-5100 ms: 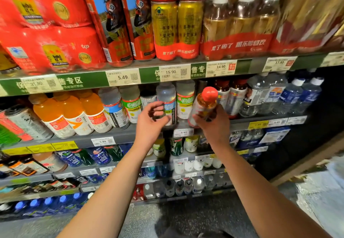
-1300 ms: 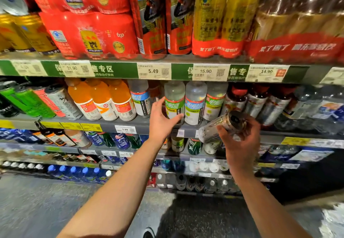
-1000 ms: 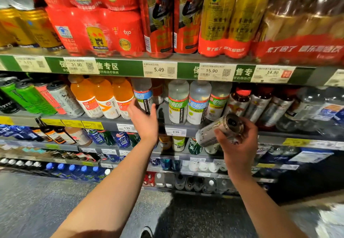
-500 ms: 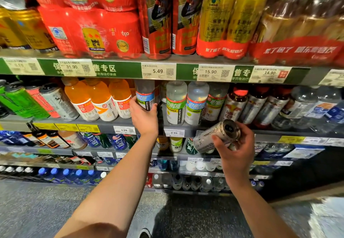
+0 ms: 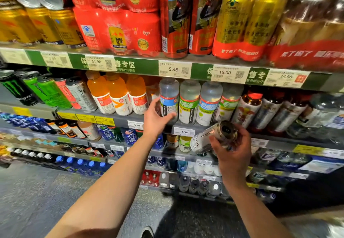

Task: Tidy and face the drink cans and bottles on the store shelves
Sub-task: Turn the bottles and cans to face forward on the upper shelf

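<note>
A person faces store shelves (image 5: 119, 120) packed with drinks. The left hand (image 5: 156, 118) reaches to a clear bottle (image 5: 169, 100) on the second shelf, fingers (image 5: 170, 115) apart, thumb touching it. The right hand (image 5: 232, 150) holds a silver can (image 5: 210, 139) tilted on its side, fingers clamped around it, just before the shelf edge.

A narrow dark gap (image 5: 155, 96) between the orange-drink plastic bottles (image 5: 136, 96) and the blue-labelled clear bottle (image 5: 169, 98) offers passage; elsewhere the grey metal shelf (image 5: 119, 119) is tightly packed.
</note>
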`<action>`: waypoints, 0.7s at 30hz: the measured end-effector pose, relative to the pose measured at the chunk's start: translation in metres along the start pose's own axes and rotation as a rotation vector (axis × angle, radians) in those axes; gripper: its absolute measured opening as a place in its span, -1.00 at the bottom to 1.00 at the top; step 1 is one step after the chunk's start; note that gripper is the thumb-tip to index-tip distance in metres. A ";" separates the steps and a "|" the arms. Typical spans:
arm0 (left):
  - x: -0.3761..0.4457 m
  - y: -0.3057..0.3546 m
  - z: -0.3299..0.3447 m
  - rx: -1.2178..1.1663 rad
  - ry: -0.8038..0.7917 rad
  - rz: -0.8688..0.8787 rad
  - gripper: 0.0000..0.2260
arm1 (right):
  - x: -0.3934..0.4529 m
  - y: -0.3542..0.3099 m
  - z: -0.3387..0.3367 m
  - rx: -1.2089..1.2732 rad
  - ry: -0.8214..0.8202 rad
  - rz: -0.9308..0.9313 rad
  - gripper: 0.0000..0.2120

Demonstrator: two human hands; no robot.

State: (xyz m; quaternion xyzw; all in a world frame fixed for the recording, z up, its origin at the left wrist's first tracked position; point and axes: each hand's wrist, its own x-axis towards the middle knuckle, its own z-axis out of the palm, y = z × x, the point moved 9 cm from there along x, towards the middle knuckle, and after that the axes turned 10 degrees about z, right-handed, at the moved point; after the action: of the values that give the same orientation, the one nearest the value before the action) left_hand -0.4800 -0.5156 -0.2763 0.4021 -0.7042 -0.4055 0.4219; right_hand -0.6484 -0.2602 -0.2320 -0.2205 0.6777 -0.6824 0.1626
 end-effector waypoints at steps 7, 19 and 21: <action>-0.001 0.005 -0.001 -0.052 -0.071 0.018 -0.33 | -0.008 -0.002 0.016 -0.006 -0.019 -0.001 -0.40; 0.008 -0.031 -0.073 0.147 0.331 -0.021 -0.33 | -0.035 -0.012 0.069 0.051 0.085 0.000 -0.41; 0.013 -0.032 -0.068 0.174 0.311 -0.024 -0.27 | -0.042 -0.010 0.072 0.051 0.130 -0.002 -0.42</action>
State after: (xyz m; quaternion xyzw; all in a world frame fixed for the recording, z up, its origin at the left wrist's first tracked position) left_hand -0.4149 -0.5542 -0.2805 0.5034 -0.6579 -0.2810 0.4846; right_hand -0.5746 -0.2994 -0.2267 -0.1724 0.6691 -0.7123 0.1233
